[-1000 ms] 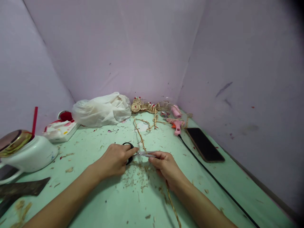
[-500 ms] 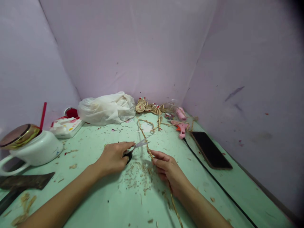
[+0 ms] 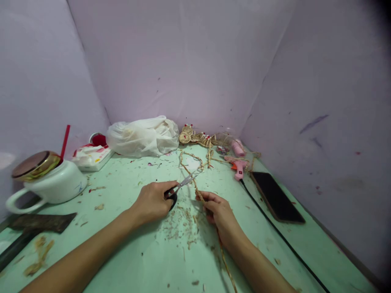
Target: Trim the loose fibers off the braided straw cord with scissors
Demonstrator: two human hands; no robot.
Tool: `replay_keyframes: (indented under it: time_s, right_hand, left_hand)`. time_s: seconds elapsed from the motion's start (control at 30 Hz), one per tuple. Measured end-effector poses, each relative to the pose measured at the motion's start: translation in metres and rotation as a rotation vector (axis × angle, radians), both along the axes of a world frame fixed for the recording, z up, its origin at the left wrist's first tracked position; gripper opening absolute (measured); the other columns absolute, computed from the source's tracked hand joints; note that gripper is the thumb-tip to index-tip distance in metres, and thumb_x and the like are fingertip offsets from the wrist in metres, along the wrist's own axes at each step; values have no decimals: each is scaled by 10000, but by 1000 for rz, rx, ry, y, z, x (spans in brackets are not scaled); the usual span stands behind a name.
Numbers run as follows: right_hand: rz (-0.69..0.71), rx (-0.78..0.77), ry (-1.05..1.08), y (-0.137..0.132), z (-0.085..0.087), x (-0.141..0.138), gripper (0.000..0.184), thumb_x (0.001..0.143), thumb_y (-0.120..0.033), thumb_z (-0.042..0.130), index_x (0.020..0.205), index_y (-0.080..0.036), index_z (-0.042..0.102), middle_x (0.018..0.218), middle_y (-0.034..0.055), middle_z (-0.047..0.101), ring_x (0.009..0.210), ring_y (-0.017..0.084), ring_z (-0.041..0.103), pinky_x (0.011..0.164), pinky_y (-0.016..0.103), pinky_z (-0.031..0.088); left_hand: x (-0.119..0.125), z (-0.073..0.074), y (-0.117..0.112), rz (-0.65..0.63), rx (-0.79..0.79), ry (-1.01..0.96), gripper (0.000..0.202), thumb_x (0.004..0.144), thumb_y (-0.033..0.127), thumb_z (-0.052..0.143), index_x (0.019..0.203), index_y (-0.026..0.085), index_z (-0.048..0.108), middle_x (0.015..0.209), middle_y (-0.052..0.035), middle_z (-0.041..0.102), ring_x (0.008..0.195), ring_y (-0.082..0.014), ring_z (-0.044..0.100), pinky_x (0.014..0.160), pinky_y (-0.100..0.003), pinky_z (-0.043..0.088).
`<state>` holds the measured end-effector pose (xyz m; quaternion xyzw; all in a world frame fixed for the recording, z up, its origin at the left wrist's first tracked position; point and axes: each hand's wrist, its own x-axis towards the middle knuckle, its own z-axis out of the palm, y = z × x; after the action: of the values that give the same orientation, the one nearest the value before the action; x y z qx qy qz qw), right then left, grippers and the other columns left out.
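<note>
My left hand [image 3: 152, 200] grips black-handled scissors [image 3: 180, 187], whose blades point up and right toward a braided jute cord [image 3: 195, 185]. My right hand [image 3: 218, 211] is closed on that cord just right of the blades; the cord runs back under my wrist toward me and forward to the far end of the table. Fibre trimmings [image 3: 180, 228] lie scattered on the green tabletop between my hands.
At the back lie a white plastic bag [image 3: 143, 136], woven jute pieces [image 3: 195, 138], a pink glue gun [image 3: 238, 167] with a black cable [image 3: 275, 232] and a dark phone [image 3: 276, 197]. A white mug [image 3: 49, 183], a tissue pack [image 3: 91, 156] and a dark blade [image 3: 36, 224] are left.
The scissors swung from lying across toward my right hand to pointing up and right along the cord. My right hand shifted slightly back along the cord. The view turned left.
</note>
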<state>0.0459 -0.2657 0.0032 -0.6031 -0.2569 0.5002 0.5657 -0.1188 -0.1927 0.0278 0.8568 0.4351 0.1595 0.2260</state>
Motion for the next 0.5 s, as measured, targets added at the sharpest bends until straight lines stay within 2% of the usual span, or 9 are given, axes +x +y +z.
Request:
replay_keyframes:
  time_s: [0.17,0.3,0.5]
  right_hand:
    - [-102,16,10,-1,-2,3,297,581,-273,630,834,-127,684,573,-5,536,389,38,237,365,201,125]
    - [-126,52,89,-2,-3,7,292,546,-252,676,815,-138,690,521,-35,470,408,38,231,375,197,137]
    - [-104,79,247,-1,-4,12,302,502,-217,710,786,-120,679,514,-45,427,427,43,271,368,191,143]
  left_hand:
    - [-4,1,1,-72,178,154,395,672,158,448,1029,289,551,875,12,647,819,-175,579,674,-237,393]
    - [-5,1,0,-173,243,295,474,651,149,465,1099,298,503,910,-1,637,831,-190,584,652,-256,396]
    - [-2,-1,-4,-220,316,387,479,670,165,455,1136,274,472,931,-28,620,822,-211,590,626,-288,399]
